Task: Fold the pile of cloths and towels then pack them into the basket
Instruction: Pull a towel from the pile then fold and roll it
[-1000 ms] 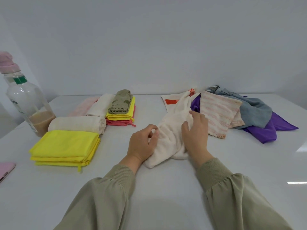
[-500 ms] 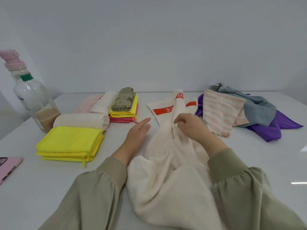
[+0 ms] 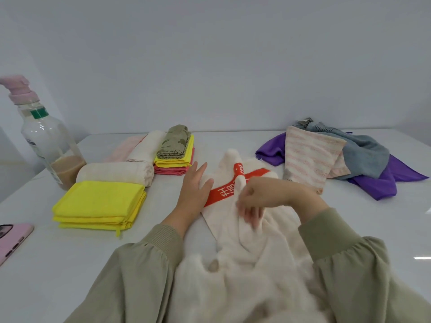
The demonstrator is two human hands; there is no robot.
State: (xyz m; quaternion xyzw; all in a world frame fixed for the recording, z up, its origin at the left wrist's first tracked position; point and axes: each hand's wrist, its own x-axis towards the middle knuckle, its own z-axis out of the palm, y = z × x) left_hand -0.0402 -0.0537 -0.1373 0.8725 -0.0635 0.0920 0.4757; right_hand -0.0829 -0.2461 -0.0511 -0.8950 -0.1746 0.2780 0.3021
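A cream towel (image 3: 256, 264) with a red lettered band (image 3: 221, 193) lies lengthwise between my two hands. Its long axis runs from my body outward, past the fingertips, and its far end sits just beyond them. A raised ridge of cloth runs along that axis, up to my right hand (image 3: 263, 197).

My left hand (image 3: 194, 190) lies flat on the towel's left edge, its fingers (image 3: 200, 169) straight and slightly apart, pressing on the cloth. The right hand's fingers (image 3: 250, 216) point down onto the middle of the towel. They are blurred, so I cannot tell whether they pinch the ridge or only brush it. Both hands are on the towel, and the right is nearer the ridge, which I judge must be flattened before any fold.

Beyond and to the right of the right fingers, well apart, lies the unfolded pile: a purple cloth (image 3: 270, 150), a pink striped cloth (image 3: 310, 157) and a grey-blue cloth (image 3: 363, 157). To the left of the left fingers sit folded pieces: a yellow stack (image 3: 100, 199), a rolled cream towel (image 3: 114, 173) and an olive-topped stack (image 3: 173, 143). Farther left are a bottle (image 3: 46, 141) and a pink phone (image 3: 11, 238).

The surface (image 3: 70, 264) is white and glossy, against a plain pale wall. No basket is in view.
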